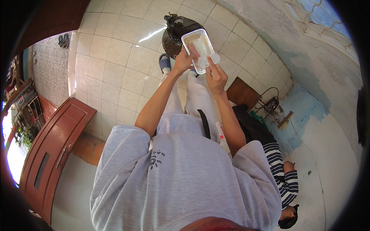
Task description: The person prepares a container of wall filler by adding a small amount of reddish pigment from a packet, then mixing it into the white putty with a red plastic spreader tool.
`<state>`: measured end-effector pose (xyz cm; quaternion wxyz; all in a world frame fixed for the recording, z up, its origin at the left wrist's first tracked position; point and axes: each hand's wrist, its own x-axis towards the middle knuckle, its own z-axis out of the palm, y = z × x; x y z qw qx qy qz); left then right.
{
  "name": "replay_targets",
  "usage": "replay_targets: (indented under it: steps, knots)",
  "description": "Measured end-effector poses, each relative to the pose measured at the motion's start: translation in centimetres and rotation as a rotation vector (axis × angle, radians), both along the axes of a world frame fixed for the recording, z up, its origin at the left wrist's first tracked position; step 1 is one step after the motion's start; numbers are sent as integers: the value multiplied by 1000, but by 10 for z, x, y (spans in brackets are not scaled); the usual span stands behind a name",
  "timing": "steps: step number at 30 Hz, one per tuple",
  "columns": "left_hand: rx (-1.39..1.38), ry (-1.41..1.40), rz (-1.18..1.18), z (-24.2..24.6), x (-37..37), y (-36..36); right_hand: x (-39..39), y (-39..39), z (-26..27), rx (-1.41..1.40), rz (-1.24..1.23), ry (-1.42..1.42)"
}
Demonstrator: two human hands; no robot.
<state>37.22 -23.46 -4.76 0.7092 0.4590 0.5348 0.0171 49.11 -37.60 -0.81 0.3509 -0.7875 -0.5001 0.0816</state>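
Observation:
My left hand (183, 61) grips the left edge of a white rectangular tray (187, 37), which is held out in front of me. Inside the tray lie a pinkish-red strip (194, 49) and a pale, translucent material (201, 44); I cannot tell what either is. My right hand (216, 75) holds a small translucent round lid or disc (214, 58) between thumb and fingers over the tray's near right part. Another translucent round piece (202, 61) shows beside it, partly over the tray. Beyond the tray, a black plastic bag (185, 26) rests on the tiled floor.
A brown wooden board (243, 93) and cables (270, 101) are by the right wall. A person in a striped top (284, 179) is at my right. A red-brown door (55, 153) stands at the left, with dark sandals (63, 40) outside the doorway.

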Motion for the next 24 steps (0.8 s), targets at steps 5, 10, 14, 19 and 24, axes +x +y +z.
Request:
replay_targets:
  steps: [5, 10, 14, 19, 24]
  knots:
    - [36, -41, 23, -1, -1, -3, -1, 1, -3, 45, -3, -21]
    - [12, -49, 23, -3, -6, -3, -5, 5, 3, 68, -51, 18]
    - [51, -75, 73, -15, -18, -4, -5, 10, 8, 96, -177, 219]
    - [-29, -27, 32, -10, -30, 1, 14, 12, -7, 112, -323, 696]
    - [43, 50, 3, -1, -57, -1, 36, 21, -26, 155, -432, 954]
